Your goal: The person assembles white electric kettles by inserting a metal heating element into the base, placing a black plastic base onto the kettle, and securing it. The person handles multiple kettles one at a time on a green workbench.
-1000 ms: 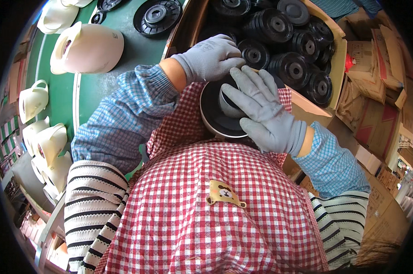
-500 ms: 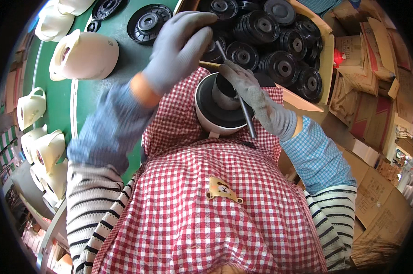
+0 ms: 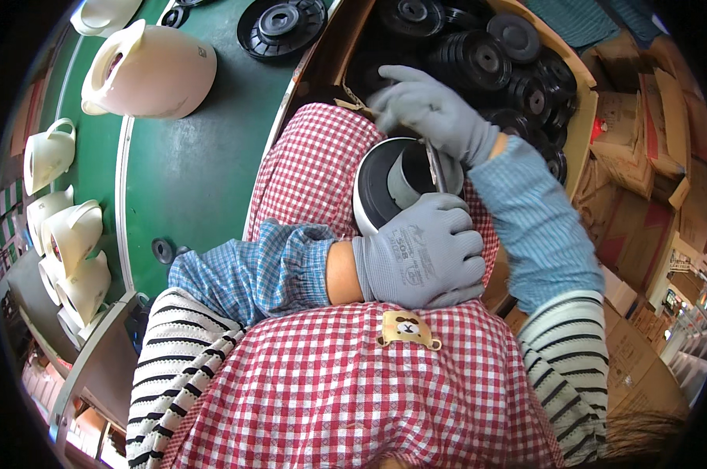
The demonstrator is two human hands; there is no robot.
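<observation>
Between my knees stands a white round vessel (image 3: 359, 205), its black recessed end (image 3: 375, 187) facing up. A grey tube-shaped tool (image 3: 404, 178) sits on that end, with a dark metal rod (image 3: 436, 166) crossing it. My left hand (image 3: 424, 254), in a grey glove, is closed round the near end of the rod; its fingertips are hidden. Near the rod's far end is my right hand (image 3: 439, 117), also gloved. Its index finger is stretched out and its other fingers are apart, slightly blurred.
A carton (image 3: 586, 133) full of black ribbed discs (image 3: 482, 61) stands beyond my right hand. On the green table (image 3: 189, 172) at left are a cream jug (image 3: 162, 72), several smaller jugs (image 3: 50, 156) and a large black disc (image 3: 279, 27). Brown cardboard boxes (image 3: 631, 195) are piled at right.
My left hand has come down from above the table to the near end of the rod. My right hand has moved away and up, and the rod has turned. The view has shifted slightly.
</observation>
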